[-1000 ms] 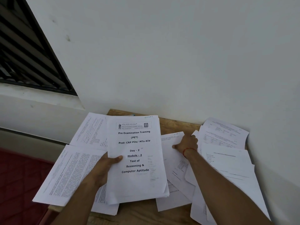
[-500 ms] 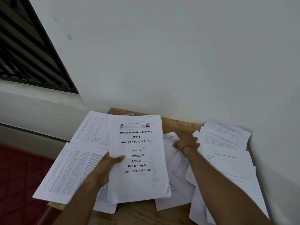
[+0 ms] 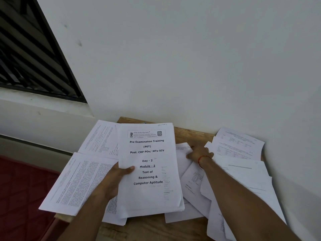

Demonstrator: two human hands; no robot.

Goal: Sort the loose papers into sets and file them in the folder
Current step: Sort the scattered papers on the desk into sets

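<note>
The stack of papers point(image 3: 147, 199), topped by a "Pre Examination Training" cover page, was held above the middle of the wooden table point(image 3: 188, 134). The left hand point(image 3: 112, 180) gripped its left edge, thumb on the cover. Just to its right, the right hand point(image 3: 199, 153) was curled over a loose sheet point(image 3: 182, 159), pinching it near the top. Printed sheets point(image 3: 78, 181) overhung the table's left side; more papers point(image 3: 239, 148) lay heaped at the right against the white wall point(image 3: 191, 66). A window grille point(image 3: 26, 58) showed at upper left.
</note>
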